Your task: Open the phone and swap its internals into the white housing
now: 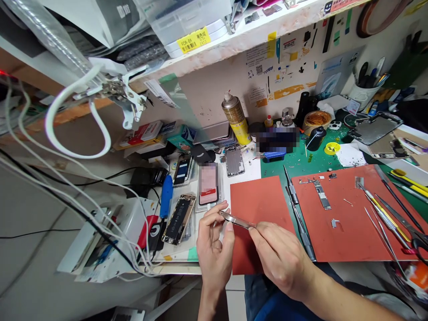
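Note:
A slim silver phone body (238, 221), seen nearly edge-on, is held up between my hands over the left red mat (256, 196). My left hand (216, 245) grips its left end between thumb and fingertips. At the other end, my right hand (281, 254) pinches it with closed fingers. Its flat faces are mostly hidden by the viewing angle. Just beyond my left hand lies a phone with a lit pink screen (208, 183). An opened phone showing its black battery (179, 219) rests to the left of it.
On the right red mat (361, 223) lie a logic board (321, 195), tweezers, and scissors (419, 240). Screwdrivers (301, 227) lie between the mats. A yellow spray can (236, 118) stands at the back. White cables (110, 214) hang at left, beneath an overhead shelf.

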The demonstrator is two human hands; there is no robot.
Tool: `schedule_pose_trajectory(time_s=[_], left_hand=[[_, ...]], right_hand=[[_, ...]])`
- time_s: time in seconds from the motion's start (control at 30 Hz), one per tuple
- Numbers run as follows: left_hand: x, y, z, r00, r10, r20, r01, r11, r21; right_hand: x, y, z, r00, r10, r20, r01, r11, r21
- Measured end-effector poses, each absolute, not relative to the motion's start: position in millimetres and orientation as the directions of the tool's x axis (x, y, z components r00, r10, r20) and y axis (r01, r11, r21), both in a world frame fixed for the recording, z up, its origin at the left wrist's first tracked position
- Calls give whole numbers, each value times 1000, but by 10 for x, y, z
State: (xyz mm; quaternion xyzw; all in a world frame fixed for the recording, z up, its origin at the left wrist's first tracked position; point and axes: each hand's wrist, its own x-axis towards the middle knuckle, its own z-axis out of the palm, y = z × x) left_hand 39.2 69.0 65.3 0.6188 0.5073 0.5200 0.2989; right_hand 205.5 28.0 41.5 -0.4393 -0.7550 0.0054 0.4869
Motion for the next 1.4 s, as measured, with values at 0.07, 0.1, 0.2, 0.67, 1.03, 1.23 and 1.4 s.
schedule_pose_trajectory(time_s=[0.07,0.1,0.2,0.67,1.03,1.23,1.4], left_hand=[[387,685,648,-64,943,328,312,-293,904],[384,683,644,-69,945,320,311,-284,907],[378,679,631,-85,950,300,306,-262,915],[401,691,583,-92,961,259,271,-226,936],[498,732,589,-111,962,249,216,-221,951],[538,762,571,-118,968,220,162,-199,967],[544,755,578,-112,972,209,150,-191,970]], right_hand=[[2062,264,386,-137,672,728,665,607,-435],[2065,256,373,-136,674,726,664,606,-438],[2077,241,342,-133,681,720,656,605,-451],[2189,306,349,-120,772,625,580,565,-587],[2194,356,326,-117,816,566,541,530,-653],[2271,420,333,-136,879,456,449,465,-763],[2307,454,351,-158,908,388,381,418,-825]])
